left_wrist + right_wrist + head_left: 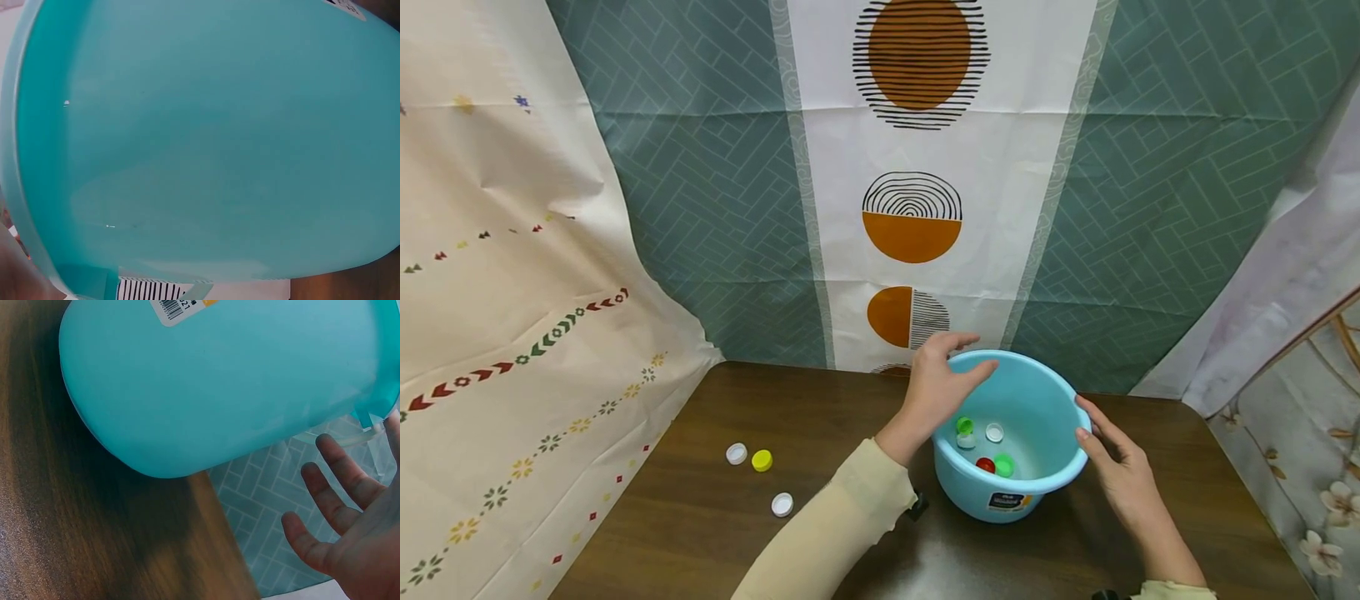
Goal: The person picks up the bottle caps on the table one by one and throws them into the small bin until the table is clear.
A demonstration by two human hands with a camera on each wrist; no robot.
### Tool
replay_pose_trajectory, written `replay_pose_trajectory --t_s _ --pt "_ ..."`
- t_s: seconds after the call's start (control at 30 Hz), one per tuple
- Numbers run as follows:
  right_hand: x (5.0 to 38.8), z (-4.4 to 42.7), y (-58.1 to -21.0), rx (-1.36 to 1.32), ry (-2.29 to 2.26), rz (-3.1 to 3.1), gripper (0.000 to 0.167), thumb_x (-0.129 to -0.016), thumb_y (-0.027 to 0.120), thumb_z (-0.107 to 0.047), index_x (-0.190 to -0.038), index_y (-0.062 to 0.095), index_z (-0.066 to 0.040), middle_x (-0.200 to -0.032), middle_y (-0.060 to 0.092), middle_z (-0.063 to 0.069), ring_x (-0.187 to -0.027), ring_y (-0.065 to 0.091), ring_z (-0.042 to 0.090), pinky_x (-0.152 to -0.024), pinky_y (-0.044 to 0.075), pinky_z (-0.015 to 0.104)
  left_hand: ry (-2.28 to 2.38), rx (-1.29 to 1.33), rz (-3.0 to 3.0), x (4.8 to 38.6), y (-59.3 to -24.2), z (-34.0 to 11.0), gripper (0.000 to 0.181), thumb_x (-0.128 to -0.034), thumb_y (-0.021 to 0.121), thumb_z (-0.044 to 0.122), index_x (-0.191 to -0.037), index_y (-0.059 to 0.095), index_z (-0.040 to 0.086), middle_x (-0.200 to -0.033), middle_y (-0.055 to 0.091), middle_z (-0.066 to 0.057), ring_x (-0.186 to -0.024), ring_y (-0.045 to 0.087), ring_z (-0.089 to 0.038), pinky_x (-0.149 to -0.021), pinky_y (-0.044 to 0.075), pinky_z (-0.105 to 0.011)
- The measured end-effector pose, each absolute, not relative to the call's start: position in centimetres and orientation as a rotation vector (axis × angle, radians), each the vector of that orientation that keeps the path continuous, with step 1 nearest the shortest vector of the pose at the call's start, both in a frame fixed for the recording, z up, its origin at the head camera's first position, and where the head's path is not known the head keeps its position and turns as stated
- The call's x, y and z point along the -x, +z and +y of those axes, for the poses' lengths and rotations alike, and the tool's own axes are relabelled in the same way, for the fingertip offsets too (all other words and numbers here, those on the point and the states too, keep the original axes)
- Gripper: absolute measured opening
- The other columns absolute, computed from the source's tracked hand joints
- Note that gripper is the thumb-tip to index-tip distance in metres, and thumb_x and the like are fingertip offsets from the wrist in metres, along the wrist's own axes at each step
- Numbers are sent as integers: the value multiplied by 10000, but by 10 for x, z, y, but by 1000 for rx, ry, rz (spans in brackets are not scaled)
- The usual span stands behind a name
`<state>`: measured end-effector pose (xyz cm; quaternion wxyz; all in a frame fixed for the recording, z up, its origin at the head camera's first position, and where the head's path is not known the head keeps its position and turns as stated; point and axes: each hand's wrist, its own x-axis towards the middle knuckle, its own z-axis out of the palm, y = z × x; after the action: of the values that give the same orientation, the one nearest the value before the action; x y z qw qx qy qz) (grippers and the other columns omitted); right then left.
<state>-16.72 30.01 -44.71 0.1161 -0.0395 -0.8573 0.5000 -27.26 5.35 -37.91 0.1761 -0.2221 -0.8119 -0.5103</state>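
Observation:
A light blue bucket (pixel 983 502) stands on the table, with several small caps on its floor. Among them are a red cap (pixel 985 465), a green cap (pixel 1003 465) and a white cap (pixel 994 432). My left hand (pixel 936 383) hovers at the bucket's left rim, thumb and fingers spread apart with nothing between them. At the right rim, my right hand (pixel 1120 475) touches the edge with its thumb and a fingertip. In the right wrist view, the other fingers (pixel 340 475) are spread loosely beside the bucket wall. The left wrist view is filled by the bucket's side (pixel 219 137).
On the brown table (pixel 700 517), left of the bucket, lie a yellow cap (pixel 762 460) and two white caps, one nearer (pixel 782 504) and one farther (pixel 736 453). A patterned cloth (pixel 910 150) hangs behind the table, with more cloth at both sides.

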Motion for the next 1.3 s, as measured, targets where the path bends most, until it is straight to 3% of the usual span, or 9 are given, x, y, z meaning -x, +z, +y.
replay_pose_trajectory --t_s 0.17,0.33,0.47,0.73,0.87,1.13,1.3 --pt "168 302 -447 147 1440 -2539 479 -963 484 -368 -1426 360 -365 -1434 441 -69 -1163 398 -96 -794 390 73 -1446 637 -2286 270 -375 51 375 -784 728 406 -1113 673 235 -1096 617 82 -1006 553 -99 -817 527 -383" --pt "169 304 -449 174 1428 -2544 475 -959 484 -388 -1418 362 -390 -1358 494 -118 -1135 396 -115 -788 386 84 -1451 653 -2251 268 -372 47 358 -787 732 382 -1101 679 219 -1084 623 65 -1017 560 -121 -823 526 -386" --pt "168 304 -447 170 1424 -2547 478 -960 483 -385 -1421 357 -387 -1393 465 -126 -1137 383 -123 -787 373 81 -1465 638 -2246 268 -372 40 361 -788 732 381 -1107 678 221 -1088 623 67 -1024 553 -125 -828 524 -380" --pt "169 304 -445 152 1427 -2544 476 -960 487 -375 -1421 366 -372 -1344 492 -142 -1100 395 -145 -778 382 83 -1436 605 -2262 267 -379 10 375 -809 705 403 -1148 654 251 -1124 609 62 -1027 544 -119 -743 530 -236" --pt "170 305 -447 169 1431 -2544 472 -958 488 -385 -1416 372 -380 -1287 515 -171 -1089 403 -149 -776 380 87 -1456 579 -2252 268 -385 -14 366 -805 714 387 -1133 656 236 -1085 608 30 -990 554 -119 -729 547 -216" --pt "171 305 -448 145 1432 -2545 478 -960 484 -380 -1423 363 -371 -1385 467 -151 -1093 393 -170 -776 378 69 -1328 407 -2301 266 -403 -71 367 -773 722 457 -1092 676 281 -1054 644 103 -997 577 -91 -809 508 -310" --pt "170 305 -448 155 1435 -2553 478 -960 482 -388 -1423 361 -375 -1447 398 -159 -1081 384 -175 -764 384 74 -1368 318 -2363 263 -418 -105 341 -773 730 435 -1067 681 269 -1051 658 71 -990 607 -135 -847 517 -384"
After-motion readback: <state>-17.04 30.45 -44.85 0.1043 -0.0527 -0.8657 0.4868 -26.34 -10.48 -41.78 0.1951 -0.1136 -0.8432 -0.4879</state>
